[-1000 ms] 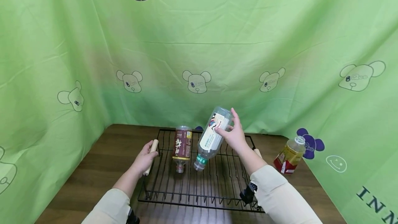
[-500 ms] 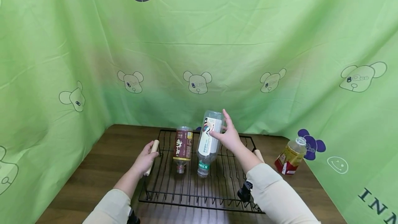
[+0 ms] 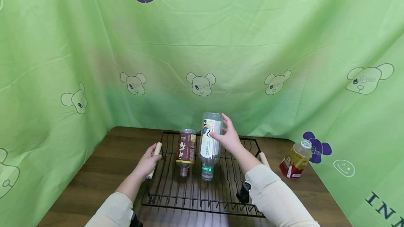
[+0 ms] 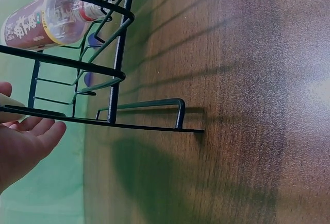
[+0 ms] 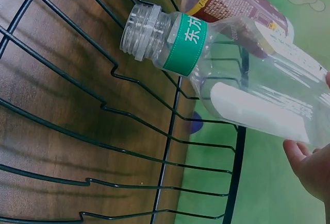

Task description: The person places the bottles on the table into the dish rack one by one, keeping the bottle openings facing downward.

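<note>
My left hand [image 3: 147,162] grips the pale wooden handle [image 3: 155,158] at the left side of a black wire rack [image 5: 238,157]. In my right hand [image 3: 229,139] is a clear plastic bottle [image 3: 210,144], neck down, with a white label and a green neck band. My thumb lies over its label, with fingers behind. Its open mouth sits low among the rack's wires in the right wrist view; whether it touches them I cannot tell. Just left of it, a bottle with a maroon label [image 3: 186,146] stands neck down in the rack.
A bottle with a yellow and red label [image 3: 295,158] stands upright, uncapped, on the wooden table [image 3: 120,150] right of the rack. The rack's right wooden handle [image 3: 263,159] shows behind my right forearm. A green printed cloth [image 3: 202,52] hangs behind and along both sides.
The clear bottle has moved left and swung from a slant to nearly upright, neck down, beside the maroon-labelled bottle. My right hand moved left with it; my left hand stays on the handle.
</note>
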### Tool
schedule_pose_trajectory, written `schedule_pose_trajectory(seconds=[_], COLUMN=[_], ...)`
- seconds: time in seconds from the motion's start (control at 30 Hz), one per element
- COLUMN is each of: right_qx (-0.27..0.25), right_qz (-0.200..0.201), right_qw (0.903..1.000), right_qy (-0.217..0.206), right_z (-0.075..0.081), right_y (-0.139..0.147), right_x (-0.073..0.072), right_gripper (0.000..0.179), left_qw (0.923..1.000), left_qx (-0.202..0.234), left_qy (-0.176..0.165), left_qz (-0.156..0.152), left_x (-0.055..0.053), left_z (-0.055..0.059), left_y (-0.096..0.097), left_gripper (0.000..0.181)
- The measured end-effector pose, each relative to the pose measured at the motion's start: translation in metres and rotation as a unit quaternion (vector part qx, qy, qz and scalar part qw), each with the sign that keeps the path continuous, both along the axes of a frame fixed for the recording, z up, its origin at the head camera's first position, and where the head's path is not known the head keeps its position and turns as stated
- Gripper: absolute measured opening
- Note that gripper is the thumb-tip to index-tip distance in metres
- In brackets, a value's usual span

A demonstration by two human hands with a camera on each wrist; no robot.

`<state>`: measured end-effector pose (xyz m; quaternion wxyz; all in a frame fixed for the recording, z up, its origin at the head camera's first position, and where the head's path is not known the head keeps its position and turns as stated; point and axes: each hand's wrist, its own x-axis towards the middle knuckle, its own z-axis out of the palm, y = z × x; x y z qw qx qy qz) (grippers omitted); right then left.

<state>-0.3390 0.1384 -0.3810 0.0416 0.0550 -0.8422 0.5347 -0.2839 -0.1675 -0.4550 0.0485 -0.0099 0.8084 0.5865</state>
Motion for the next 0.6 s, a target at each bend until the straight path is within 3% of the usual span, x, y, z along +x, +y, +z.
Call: schedule_pose_trajectory(seconds=[0.6], right_qx=[0.027], right_qz=[-0.007], right_qw=[0.9996], right_qy=[-0.011], right_z=[-0.007], right_y=[-0.007], right_x=[-0.014], right_gripper=[0.092], left_qw=[1.0], left_qx=[0.004], left_qy=[0.0], left_qz=[0.009], left_x=[-0.001], left_z=[-0.002], left_y=[0.001], left_gripper=[0.066])
